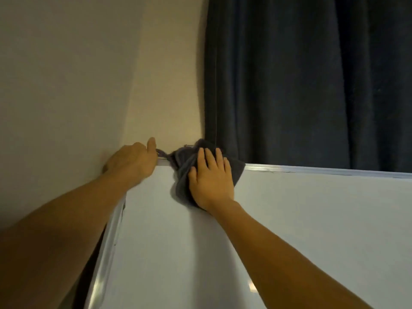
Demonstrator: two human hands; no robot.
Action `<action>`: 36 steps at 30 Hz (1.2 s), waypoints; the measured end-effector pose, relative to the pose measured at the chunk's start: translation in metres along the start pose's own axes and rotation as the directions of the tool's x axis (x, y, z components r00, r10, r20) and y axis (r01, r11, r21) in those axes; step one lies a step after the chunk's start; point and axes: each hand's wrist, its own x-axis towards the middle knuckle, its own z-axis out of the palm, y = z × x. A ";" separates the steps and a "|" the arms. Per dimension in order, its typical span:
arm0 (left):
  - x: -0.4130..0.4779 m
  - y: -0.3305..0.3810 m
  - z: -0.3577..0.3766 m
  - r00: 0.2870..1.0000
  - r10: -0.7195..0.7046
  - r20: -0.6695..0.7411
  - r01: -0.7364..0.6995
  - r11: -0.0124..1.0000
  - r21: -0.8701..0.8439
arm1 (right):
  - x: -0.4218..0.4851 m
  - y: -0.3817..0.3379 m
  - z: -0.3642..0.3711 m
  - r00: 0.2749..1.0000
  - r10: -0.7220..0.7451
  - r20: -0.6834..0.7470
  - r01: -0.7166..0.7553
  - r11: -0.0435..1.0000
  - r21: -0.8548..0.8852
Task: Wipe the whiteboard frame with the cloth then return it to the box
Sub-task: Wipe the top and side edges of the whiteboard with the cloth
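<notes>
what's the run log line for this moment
step: wiping top frame | right hand: flat on grey cloth | left hand: gripping whiteboard corner | box: not visible

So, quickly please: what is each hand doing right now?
Left hand: closed on the whiteboard's top corner, holding no cloth.
Right hand: open, pressing the grey cloth flat onto the top frame.

The view holds two bare hands: one left hand [133, 160] at about ten o'clock from the middle and one right hand [211, 181] just past the centre toward six o'clock. There is one grey cloth [185, 161], one whiteboard [289, 230] filling the five o'clock side, one metal frame [312, 169] around it, one dark curtain [312, 74] at two o'clock, and one plain wall [78, 74] at ten o'clock.
</notes>
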 end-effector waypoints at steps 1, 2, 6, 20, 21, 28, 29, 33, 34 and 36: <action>-0.004 0.006 0.004 0.998 0.039 -0.042 -0.035 0.995 0.098 | -0.001 -0.004 0.002 1.000 0.013 0.003 -0.014 0.999 0.034; -0.008 0.018 0.009 0.994 0.092 -0.063 -0.079 0.981 0.179 | -0.009 -0.008 0.009 0.997 -0.080 -0.006 0.080 0.996 0.041; -0.023 0.075 0.033 0.919 0.378 -0.116 -0.352 0.916 0.191 | -0.048 0.041 0.015 0.863 -0.502 0.051 0.505 0.862 -0.047; -0.094 0.371 0.153 0.922 0.359 0.143 -0.376 0.919 0.121 | -0.098 0.320 -0.059 0.800 -0.583 0.139 0.595 0.801 -0.066; -0.100 0.388 0.162 0.914 0.385 0.126 -0.401 0.904 0.148 | -0.093 0.352 -0.072 0.824 -0.554 0.120 0.565 0.821 -0.086; -0.118 0.439 0.203 0.910 0.412 0.046 -0.409 0.870 0.275 | -0.080 0.566 -0.132 0.857 0.515 -0.030 -0.515 0.854 -0.069; -0.119 0.455 0.210 0.913 0.405 0.051 -0.404 0.878 0.258 | -0.082 0.555 -0.124 0.909 0.414 -0.052 -0.417 0.902 -0.115; -0.121 0.539 0.233 0.887 0.413 0.207 -0.426 0.904 0.025 | -0.122 0.485 -0.071 0.848 -0.528 0.039 0.528 0.838 -0.134; -0.125 0.560 0.237 0.857 0.439 0.270 -0.450 0.893 -0.023 | -0.125 0.487 -0.073 0.790 -0.607 0.089 0.613 0.785 -0.085; -0.128 0.587 0.245 0.820 0.481 0.311 -0.505 0.863 -0.005 | -0.111 0.534 -0.096 0.798 -0.598 0.073 0.603 0.791 -0.106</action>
